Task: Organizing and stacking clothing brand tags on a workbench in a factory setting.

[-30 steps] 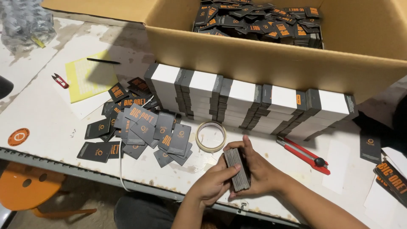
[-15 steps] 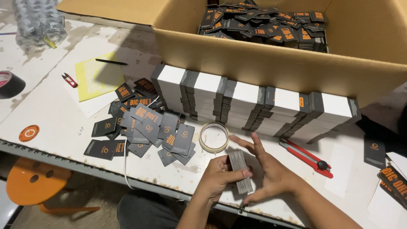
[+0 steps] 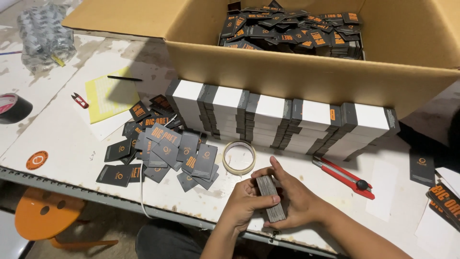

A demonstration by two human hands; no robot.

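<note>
Currently both hands, left (image 3: 242, 204) and right (image 3: 297, 201), clamp stack of dark tags (image 3: 270, 197) edge-down on counter (image 3: 62, 139), squaring it.

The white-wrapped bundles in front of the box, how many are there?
5 white-wrapped bundles in a row against the cardboard box: at and. More may hide behind.

The cardboard box (image 3: 311, 76) runs off the top edge, and the orange stool (image 3: 43, 218) lies half under the table (image 3: 57, 139).

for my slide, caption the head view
Both hands square a stack of dark tags beside a tape roll.
</note>
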